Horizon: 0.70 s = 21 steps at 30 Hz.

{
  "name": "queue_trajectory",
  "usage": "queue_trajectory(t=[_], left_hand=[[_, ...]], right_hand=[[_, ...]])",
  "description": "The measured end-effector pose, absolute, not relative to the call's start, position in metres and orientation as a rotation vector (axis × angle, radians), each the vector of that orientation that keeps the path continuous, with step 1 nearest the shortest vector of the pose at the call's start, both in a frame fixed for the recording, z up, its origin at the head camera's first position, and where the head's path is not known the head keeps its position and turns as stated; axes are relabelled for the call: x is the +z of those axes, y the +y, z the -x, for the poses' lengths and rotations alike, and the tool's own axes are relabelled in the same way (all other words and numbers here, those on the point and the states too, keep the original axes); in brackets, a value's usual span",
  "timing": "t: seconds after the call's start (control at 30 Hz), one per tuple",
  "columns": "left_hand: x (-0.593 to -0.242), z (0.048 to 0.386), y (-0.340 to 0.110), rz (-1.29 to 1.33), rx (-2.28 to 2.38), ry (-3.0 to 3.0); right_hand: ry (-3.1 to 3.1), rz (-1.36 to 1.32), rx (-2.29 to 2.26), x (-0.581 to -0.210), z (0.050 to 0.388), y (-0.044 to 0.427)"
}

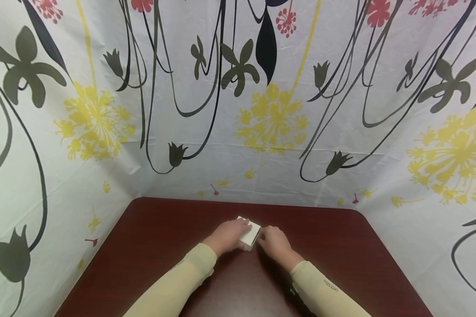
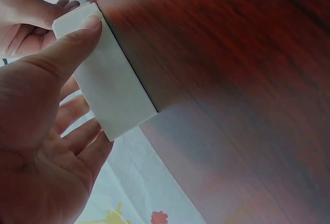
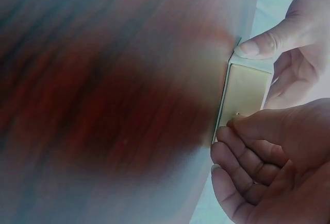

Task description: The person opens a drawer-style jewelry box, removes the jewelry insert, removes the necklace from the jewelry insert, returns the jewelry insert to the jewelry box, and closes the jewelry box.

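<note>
My left hand [image 1: 227, 237] grips a small white box [image 1: 251, 235] above the dark red table. In the left wrist view the thumb presses the long white face of the box [image 2: 111, 85], with the other fingers behind it. My right hand [image 1: 277, 245] is at the box's right end. In the right wrist view that end shows a tan inset panel [image 3: 247, 87] within a white rim. Curled fingers and thumb of the right hand [image 3: 273, 157] pinch at the panel's lower part, where a tiny knob or tab shows. The fingertips hide what exactly they pinch.
Beneath both hands lies a dark red wood-grain table [image 1: 174, 220] with rounded far corners. A white curtain [image 1: 222, 171] printed with yellow, red and dark flowers hangs behind it and along both sides.
</note>
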<state>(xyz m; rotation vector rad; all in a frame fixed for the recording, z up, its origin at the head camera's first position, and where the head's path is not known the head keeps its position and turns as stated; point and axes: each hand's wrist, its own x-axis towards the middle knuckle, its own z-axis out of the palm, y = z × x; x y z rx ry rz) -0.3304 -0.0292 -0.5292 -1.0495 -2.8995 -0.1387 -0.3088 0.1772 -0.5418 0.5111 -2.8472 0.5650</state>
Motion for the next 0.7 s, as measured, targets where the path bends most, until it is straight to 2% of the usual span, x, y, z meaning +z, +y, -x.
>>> queue_trajectory(t=[0.7], left_hand=[[-0.53, 0.3302, -0.0295, 1.052, -0.138, -2.901]], right_hand=[[-2.814, -0.552, 0.57, -0.5414, 0.308, 0.1787]])
